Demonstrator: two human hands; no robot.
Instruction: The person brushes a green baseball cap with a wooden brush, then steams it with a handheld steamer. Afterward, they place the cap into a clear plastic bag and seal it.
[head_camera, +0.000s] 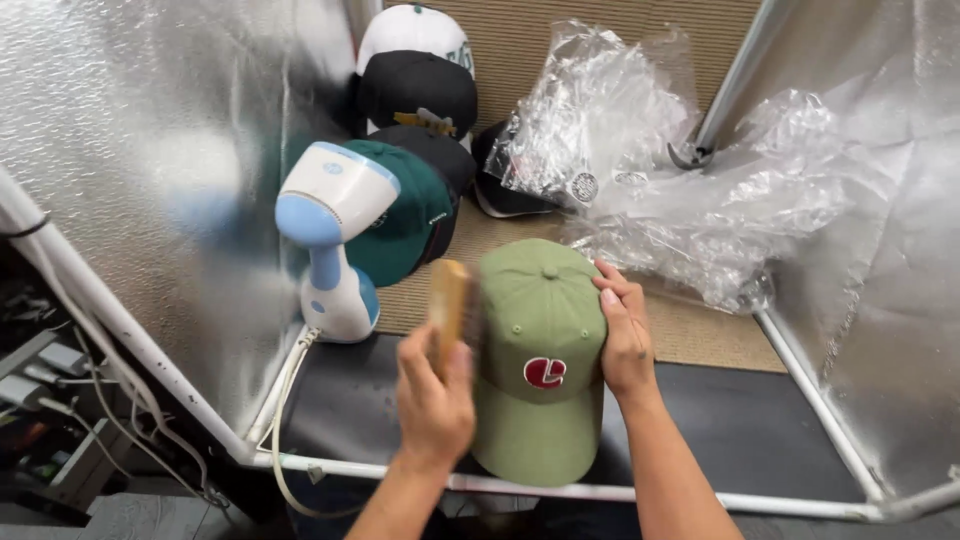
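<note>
We see two hands at the near edge. The left hand (435, 395) is closed around one wooden brush (449, 305), held upright against the left side of one olive cap (540, 355). The right hand (625, 335) lies flat with fingers together on the cap's right side, gripping nothing. The cap sits crown away from us, brim toward us and overhanging a white frame rail (780, 500); it bears one red and white round emblem. Under it lies one black mat (750, 420) on the bench, and beyond the mat a tan woven surface (700, 335).

Just left of the brush stands one steamer (335, 235), white and pale blue, with one pale cord (285, 400) running down from its base. Behind it we count about five more caps in a pile: one dark green cap (410, 210), two or three black ones (420, 90) overlapping, and one white cap (410, 25) at the top, cut off by the picture edge. Their exact number is hard to make out, since each hides part of the next.

To the right lie clear plastic bags (680, 170), crumpled together; we cannot count them.

Silver reflective sheets (150, 130) wall in both sides on white poles. At lower left, outside the enclosure, grey cables and boxes (50, 400) are dim and unclear.
</note>
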